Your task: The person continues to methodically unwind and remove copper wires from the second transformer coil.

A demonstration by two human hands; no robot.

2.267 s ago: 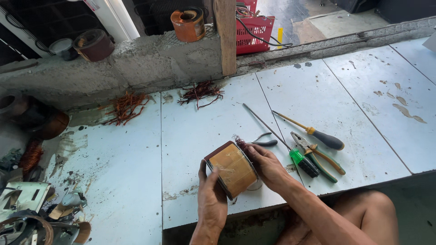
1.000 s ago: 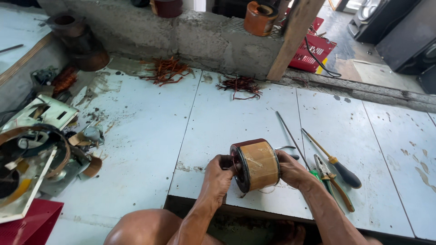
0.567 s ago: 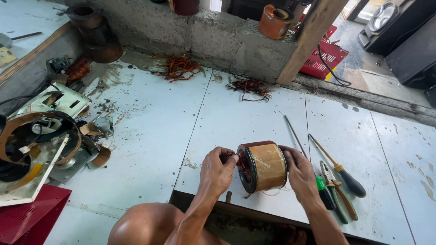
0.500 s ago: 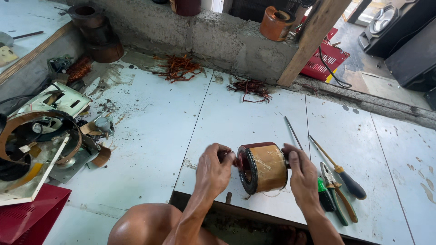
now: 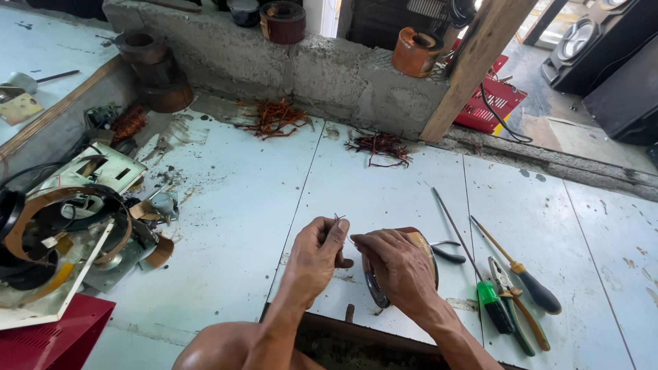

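Item, near edge of the pale blue worktable (image 5: 226, 226): a wound coil (image 5: 419, 241), drum-shaped, wrapped in tan tape with a dark rim, is stood on its side just in from the table's near edge, at centre. It is largely covered by the right hand (image 5: 397, 268), which is laid over its top and clamped on it. The left hand (image 5: 317, 255) is set close beside the right, almost touching, its thumb and forefinger pinched shut on a thin wire end (image 5: 340, 219) that is seen rising just above the fingertips. The step in hand is judged to be the freeing of a lead from the winding; a steady pull away from the drum, with the coil kept from rolling, would be called for. Just right of the coil, laid side by side: pliers with dark handles (image 5: 447, 251), a long thin rod (image 5: 452, 226), a green-handled screwdriver (image 5: 495, 305), a black-handled screwdriver (image 5: 531, 284), and cutters (image 5: 510, 294). At near left: a red box (image 5: 48, 342) and a dismantled heap of metal casing and curved bands (image 5: 68, 226). Farther off: two tangles of stripped copper wire (image 5: 274, 116) (image 5: 380, 145) against a low concrete ledge (image 5: 329, 68), on which an orange-taped coil (image 5: 415, 51) is stood; a leaning wooden post (image 5: 473, 62) and a red basket (image 5: 490, 106) lie beyond.
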